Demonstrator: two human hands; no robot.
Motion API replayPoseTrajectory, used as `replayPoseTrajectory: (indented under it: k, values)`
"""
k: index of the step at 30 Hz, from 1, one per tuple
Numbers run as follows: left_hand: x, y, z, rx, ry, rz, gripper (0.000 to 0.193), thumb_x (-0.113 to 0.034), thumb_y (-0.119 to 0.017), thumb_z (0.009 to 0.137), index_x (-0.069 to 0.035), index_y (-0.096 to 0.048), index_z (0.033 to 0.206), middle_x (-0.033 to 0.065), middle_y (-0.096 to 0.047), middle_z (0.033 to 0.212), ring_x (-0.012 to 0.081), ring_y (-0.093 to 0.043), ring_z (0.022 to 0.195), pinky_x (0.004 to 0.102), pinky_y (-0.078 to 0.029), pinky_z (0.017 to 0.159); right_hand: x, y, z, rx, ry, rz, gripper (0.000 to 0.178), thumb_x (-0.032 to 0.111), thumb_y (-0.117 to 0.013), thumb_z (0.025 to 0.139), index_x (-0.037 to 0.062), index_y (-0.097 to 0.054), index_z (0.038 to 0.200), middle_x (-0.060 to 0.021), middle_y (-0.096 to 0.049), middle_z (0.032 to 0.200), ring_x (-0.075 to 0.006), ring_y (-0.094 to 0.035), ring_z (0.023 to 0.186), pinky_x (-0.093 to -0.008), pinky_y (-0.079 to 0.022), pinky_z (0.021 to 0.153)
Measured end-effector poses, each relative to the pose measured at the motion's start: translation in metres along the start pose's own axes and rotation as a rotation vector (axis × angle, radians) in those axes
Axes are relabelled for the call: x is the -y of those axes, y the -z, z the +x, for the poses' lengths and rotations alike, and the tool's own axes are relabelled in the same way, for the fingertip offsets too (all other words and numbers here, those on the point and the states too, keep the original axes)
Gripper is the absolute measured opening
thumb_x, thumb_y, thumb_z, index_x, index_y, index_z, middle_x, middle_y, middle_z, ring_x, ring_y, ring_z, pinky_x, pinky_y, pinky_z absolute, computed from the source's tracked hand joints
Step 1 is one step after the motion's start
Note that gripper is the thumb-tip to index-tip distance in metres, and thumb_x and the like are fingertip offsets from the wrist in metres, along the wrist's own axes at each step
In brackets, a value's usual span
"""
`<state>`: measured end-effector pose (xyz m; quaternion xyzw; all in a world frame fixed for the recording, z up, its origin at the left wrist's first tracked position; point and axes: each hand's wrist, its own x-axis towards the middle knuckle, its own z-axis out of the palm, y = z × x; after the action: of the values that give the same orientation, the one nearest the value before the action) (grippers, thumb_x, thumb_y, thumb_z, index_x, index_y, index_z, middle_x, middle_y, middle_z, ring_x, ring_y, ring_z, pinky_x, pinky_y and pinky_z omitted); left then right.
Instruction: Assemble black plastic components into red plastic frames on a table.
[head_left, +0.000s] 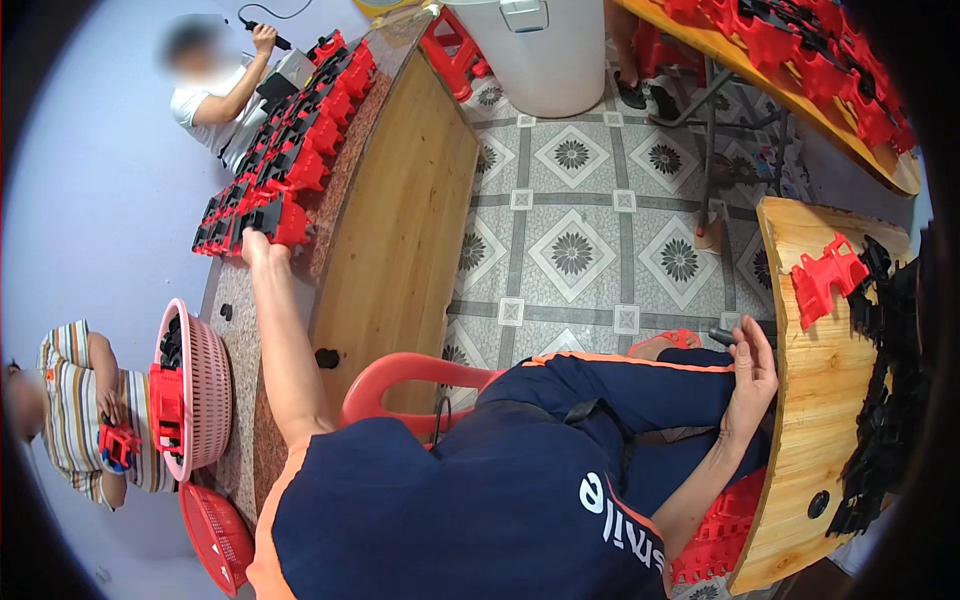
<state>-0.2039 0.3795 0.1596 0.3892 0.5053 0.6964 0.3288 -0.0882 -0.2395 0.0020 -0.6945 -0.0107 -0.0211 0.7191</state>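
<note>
My left arm stretches out to a granite-topped counter at the far left. There my left hand (262, 245) grips the near end of a red and black plastic part (283, 218), its fingers partly hidden by the part. This part sits at the near end of packed rows of similar parts (300, 130). On the right, my right hand (750, 380) is raised beside the edge of a wooden board, fingers extended and loosely apart. A small dark cylindrical piece (722, 336) shows next to its fingertips; whether the hand touches it is unclear.
The wooden board (800, 440) carries a red plastic frame (828, 278) and a pile of black parts (875, 400). A pink basket (208, 390) and a red basket (215, 535) stand at left. Two people handle things beyond the counter. A red chair (400, 375) is beside me.
</note>
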Motion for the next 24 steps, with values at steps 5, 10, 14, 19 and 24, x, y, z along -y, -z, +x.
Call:
replayPoseTrajectory:
  k: [5, 10, 14, 19, 24]
  values:
    - [0.022, -0.023, 0.068, -0.41, -0.201, 0.35, 0.078, -0.05, -0.054, 0.086, 0.007, -0.035, 0.135, 0.0279, -0.051, 0.127, 0.0425, -0.056, 0.112, 0.0569, -0.045, 0.094, 0.003, 0.01, -0.014, -0.149, 0.024, -0.012, 0.034, 0.011, -0.057, 0.099, -0.0029, -0.056, 0.13, -0.0121, -0.06, 0.13, -0.0168, -0.06, 0.112, -0.026, -0.048, 0.092]
    - [0.053, -0.061, 0.093, -0.389, -0.424, 0.644, 0.1, -0.062, -0.056, 0.08, 0.008, -0.023, 0.144, 0.0336, -0.045, 0.131, 0.0493, -0.051, 0.115, 0.0592, -0.041, 0.095, 0.003, 0.008, -0.036, -0.444, 0.099, -0.149, 0.027, 0.008, -0.059, 0.097, -0.0029, -0.063, 0.121, -0.0088, -0.067, 0.113, -0.0125, -0.062, 0.099, -0.0264, -0.048, 0.089]
    - [-0.049, -0.079, -0.075, -0.1, -1.491, 0.25, 0.077, -0.052, -0.068, 0.085, 0.011, -0.048, 0.125, 0.0238, -0.061, 0.105, 0.0405, -0.061, 0.088, 0.0533, -0.048, 0.078, 0.007, 0.017, -0.009, -0.862, 0.336, -0.508, 0.033, 0.008, -0.068, 0.089, 0.0002, -0.063, 0.12, -0.0139, -0.065, 0.11, -0.0247, -0.063, 0.1, -0.0341, -0.05, 0.089]
    - [-0.06, -0.026, -0.421, 1.604, -1.133, -0.574, 0.042, -0.009, -0.063, 0.089, -0.004, -0.055, 0.131, 0.0125, -0.057, 0.132, 0.0288, -0.049, 0.125, 0.0405, -0.031, 0.109, 0.015, 0.064, 0.046, -0.875, 0.403, -0.686, 0.053, 0.02, -0.075, 0.083, 0.0024, -0.054, 0.128, -0.0172, -0.052, 0.131, -0.0342, -0.052, 0.12, -0.0411, -0.045, 0.096]
    - [-0.014, -0.015, -0.604, 2.494, 0.203, -0.27, 0.07, -0.04, -0.058, 0.098, -0.009, -0.026, 0.152, 0.0105, -0.051, 0.136, 0.0191, -0.048, 0.124, 0.0354, -0.035, 0.105, 0.005, 0.048, 0.104, -0.508, 0.365, -0.538, 0.029, 0.013, -0.073, 0.084, 0.0077, -0.063, 0.111, -0.0095, -0.068, 0.1, -0.0245, -0.067, 0.09, -0.0341, -0.054, 0.075]
